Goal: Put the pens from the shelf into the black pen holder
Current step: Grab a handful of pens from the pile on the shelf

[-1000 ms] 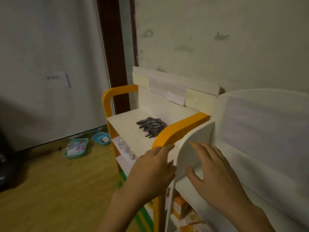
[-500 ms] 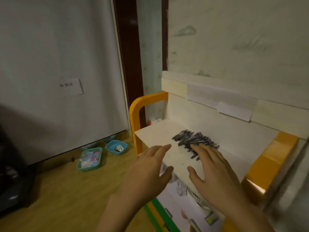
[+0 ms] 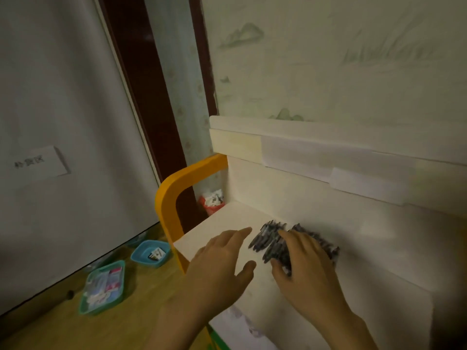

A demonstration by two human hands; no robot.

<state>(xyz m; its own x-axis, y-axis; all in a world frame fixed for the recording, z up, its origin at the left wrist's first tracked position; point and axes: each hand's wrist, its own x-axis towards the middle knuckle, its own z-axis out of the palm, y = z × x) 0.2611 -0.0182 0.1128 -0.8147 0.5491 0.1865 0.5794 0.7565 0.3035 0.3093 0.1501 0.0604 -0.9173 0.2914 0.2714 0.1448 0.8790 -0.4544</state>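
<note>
1. Left hand [image 3: 222, 269]: my forearm comes up from the bottom edge, palm down over the white shelf [image 3: 217, 231]. Fingers straight and spread, index pointing at the pile. Grip wide, holding nothing. Can't tell whether it touches the board.
2. Pens [image 3: 271, 239]: dark pile on the shelf top, near the back panel, just right of my left fingertips. Long axes mostly run from near-left to far-right; single pens too blurred to sort, tips not readable.
3. Right hand [image 3: 305, 263]: forearm enters from bottom right, palm down on the right half of the pile. Fingers bent over the pens, thumb at the near edge. Grip narrowing around pens; can't tell whether any are lifted.
</note>
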